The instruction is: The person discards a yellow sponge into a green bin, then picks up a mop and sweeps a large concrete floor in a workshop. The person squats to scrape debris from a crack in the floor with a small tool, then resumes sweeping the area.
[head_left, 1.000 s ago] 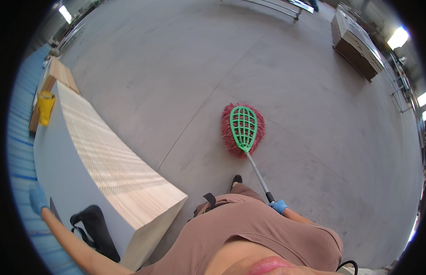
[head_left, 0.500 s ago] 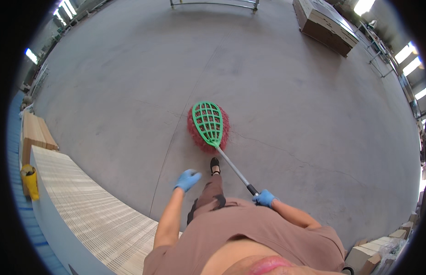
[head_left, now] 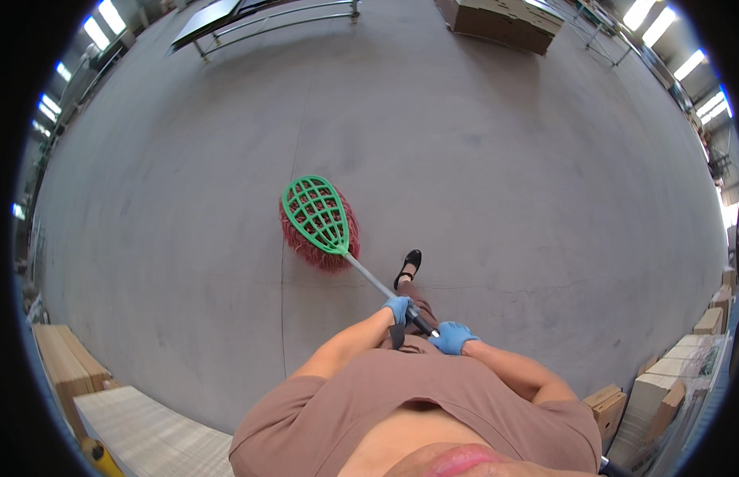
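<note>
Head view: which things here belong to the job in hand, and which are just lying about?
In hand:
Red fringed mop with green plastic lattice frame and grey pole
Blue-gloved left hand, around the pole
Blue-gloved right hand, at the pole's black end

Apparently just lying about:
Pale layered stack, lower left
Brown-sided board stack, top
Dark flat panels on metal-framed stand, top left

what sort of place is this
Probably a workshop or warehouse: there's a broad grey floor, a stack of pale boards at lower left, and a large brown stack farther off.
</note>
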Available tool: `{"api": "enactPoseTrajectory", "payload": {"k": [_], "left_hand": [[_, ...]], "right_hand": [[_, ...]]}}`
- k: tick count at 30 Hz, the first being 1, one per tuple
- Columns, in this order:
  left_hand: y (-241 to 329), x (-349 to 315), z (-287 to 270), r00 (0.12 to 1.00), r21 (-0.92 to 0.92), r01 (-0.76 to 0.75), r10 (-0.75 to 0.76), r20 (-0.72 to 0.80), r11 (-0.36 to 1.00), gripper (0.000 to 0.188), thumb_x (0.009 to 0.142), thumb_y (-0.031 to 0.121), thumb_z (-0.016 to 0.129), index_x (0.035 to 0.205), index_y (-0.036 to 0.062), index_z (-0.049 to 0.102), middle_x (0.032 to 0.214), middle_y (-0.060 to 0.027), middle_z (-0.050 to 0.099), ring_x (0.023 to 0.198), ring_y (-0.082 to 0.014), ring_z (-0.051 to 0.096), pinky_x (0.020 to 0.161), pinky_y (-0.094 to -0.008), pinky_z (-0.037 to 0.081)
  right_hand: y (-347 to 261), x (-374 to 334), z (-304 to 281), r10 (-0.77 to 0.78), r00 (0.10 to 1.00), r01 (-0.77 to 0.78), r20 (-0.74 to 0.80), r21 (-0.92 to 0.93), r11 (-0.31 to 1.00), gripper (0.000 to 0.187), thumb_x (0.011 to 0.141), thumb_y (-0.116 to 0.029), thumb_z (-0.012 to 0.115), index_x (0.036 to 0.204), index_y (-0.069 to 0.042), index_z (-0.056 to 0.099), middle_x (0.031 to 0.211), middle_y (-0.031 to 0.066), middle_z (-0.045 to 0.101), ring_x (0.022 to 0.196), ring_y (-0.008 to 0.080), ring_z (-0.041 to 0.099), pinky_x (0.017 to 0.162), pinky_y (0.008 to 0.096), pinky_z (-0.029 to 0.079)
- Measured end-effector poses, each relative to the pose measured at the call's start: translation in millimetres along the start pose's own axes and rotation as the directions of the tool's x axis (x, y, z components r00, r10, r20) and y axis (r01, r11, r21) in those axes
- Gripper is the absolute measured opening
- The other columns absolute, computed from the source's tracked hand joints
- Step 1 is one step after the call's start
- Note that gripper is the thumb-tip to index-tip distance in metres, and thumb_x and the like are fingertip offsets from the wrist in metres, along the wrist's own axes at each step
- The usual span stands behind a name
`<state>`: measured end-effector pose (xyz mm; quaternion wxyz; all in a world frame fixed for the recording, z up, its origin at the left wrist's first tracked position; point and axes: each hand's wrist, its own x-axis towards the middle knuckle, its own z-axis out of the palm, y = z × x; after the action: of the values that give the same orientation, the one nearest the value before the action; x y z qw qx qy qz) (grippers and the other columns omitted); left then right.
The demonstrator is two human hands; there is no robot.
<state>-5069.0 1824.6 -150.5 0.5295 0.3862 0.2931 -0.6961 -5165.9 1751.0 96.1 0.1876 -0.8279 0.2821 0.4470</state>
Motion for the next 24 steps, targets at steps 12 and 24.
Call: {"api": "enactPoseTrajectory", "payload": {"k": [12, 24], "left_hand": [[55.0, 37.4, 63.7, 0.975, -0.404, -0.084, -0.008, -0.220, 0.911, 0.013, 0.091, 0.005, 0.053, 0.102, 0.0021, 0.060, 0.093, -0.0131, 0.069, 0.082, -0.0280, 0.071, 0.069, -0.0394, 0.059], [211.8, 58.2, -44.6, 0.897, -0.137, 0.004, -0.064, -0.438, 0.991, 0.014, 0.091, 0.007, 0.055, 0.102, -0.0010, 0.059, 0.081, -0.0167, 0.067, 0.066, -0.0290, 0.067, 0.053, -0.0401, 0.053]], "right_hand": [[28.8, -12.1, -114.3, 0.063, 0.983, -0.045, 0.175, -0.105, 0.993, 0.043, 0.080, -0.034, 0.064, 0.109, -0.002, 0.063, 0.094, 0.0177, 0.071, 0.091, 0.0353, 0.070, 0.084, 0.0437, 0.053], [-117.4, 90.8, -145.1, 0.222, 0.962, -0.225, 0.157, -0.004, 0.974, 0.043, 0.080, -0.038, 0.067, 0.108, -0.007, 0.063, 0.107, 0.0199, 0.069, 0.103, 0.0362, 0.066, 0.087, 0.0461, 0.051]]}}
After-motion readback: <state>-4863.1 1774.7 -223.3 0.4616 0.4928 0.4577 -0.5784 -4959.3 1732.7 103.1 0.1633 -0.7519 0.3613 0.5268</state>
